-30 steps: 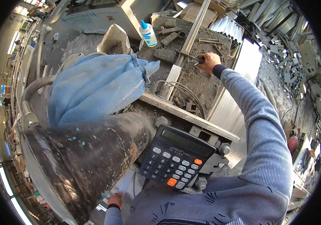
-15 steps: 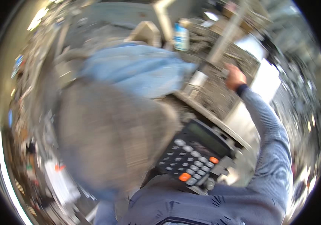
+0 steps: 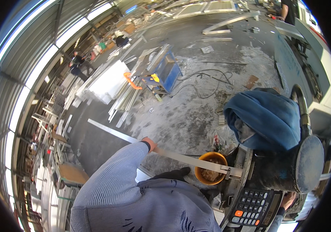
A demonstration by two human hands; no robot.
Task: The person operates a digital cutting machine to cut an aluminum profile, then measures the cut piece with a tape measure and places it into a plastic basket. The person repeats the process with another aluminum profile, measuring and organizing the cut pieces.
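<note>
My left hand (image 3: 150, 144) is closed around a long, flat metal bar (image 3: 181, 157). The bar runs from the floor side at far left to a small metal bracket (image 3: 233, 172) on the machine at right, passing over an orange bucket (image 3: 219, 156) with brownish lumps inside. My right hand (image 3: 288, 200) is low at the right, beside a black calculator (image 3: 250, 207) with orange keys and under a dark cylindrical housing (image 3: 309, 164). Its fingers are mostly hidden there. A blue cloth (image 3: 268, 116) is draped over the machine beyond the housing.
A blue cart (image 3: 169, 71) with orange and yellow tools stands ahead, next to stacked metal profiles (image 3: 125, 104). A black cable (image 3: 200, 83) loops across the dusty floor. Two people (image 3: 79, 65) are far left; another person (image 3: 289, 13) is at upper right.
My view has swung left from the cluttered bench to the wide shop floor. The left hand, not visible before, now grips the bar. My right arm, earlier stretched ahead, is now mostly hidden low right.
</note>
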